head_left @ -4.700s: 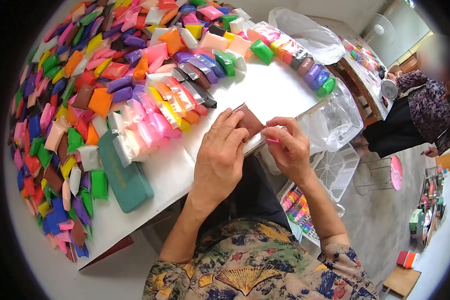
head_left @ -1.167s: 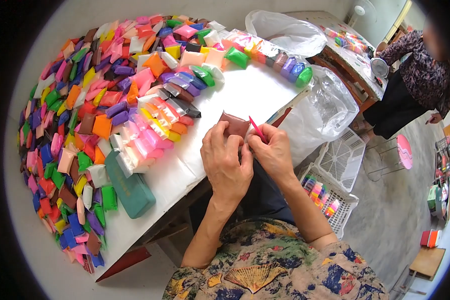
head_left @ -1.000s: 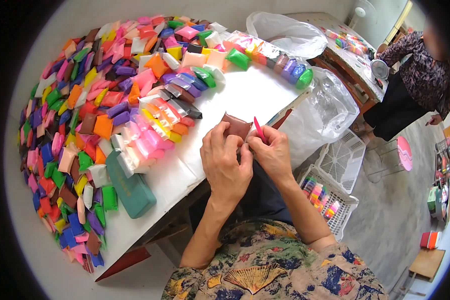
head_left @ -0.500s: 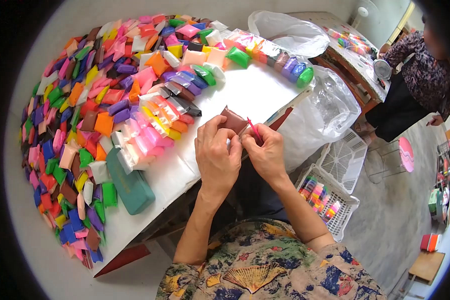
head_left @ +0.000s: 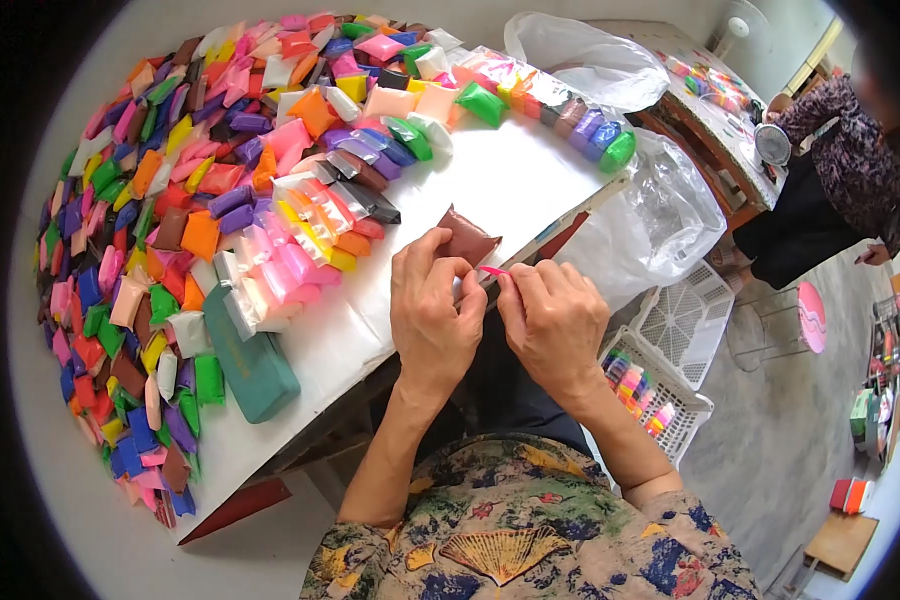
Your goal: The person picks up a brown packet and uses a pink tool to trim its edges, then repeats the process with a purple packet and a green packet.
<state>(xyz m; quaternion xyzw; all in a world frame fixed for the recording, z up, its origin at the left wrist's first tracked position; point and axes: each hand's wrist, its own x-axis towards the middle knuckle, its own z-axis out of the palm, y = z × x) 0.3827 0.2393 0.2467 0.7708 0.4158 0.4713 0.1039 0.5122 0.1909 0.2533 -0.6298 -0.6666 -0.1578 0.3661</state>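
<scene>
Left hand [head_left: 437, 310] on glossy brown packet [head_left: 467, 236], right hand [head_left: 558, 320] gripping slim pink strip [head_left: 494, 271]

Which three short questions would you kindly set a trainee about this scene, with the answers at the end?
1. True or false: the left hand touches the brown packet.
2. Which of these lies on the white table, beside the heap of packets?
A) a pink stool
B) a green case
C) a fan
3. Fill in the blank: the slim tool at the right hand is ____ in colour.
Key: 1 true; 2 B; 3 pink.
</scene>
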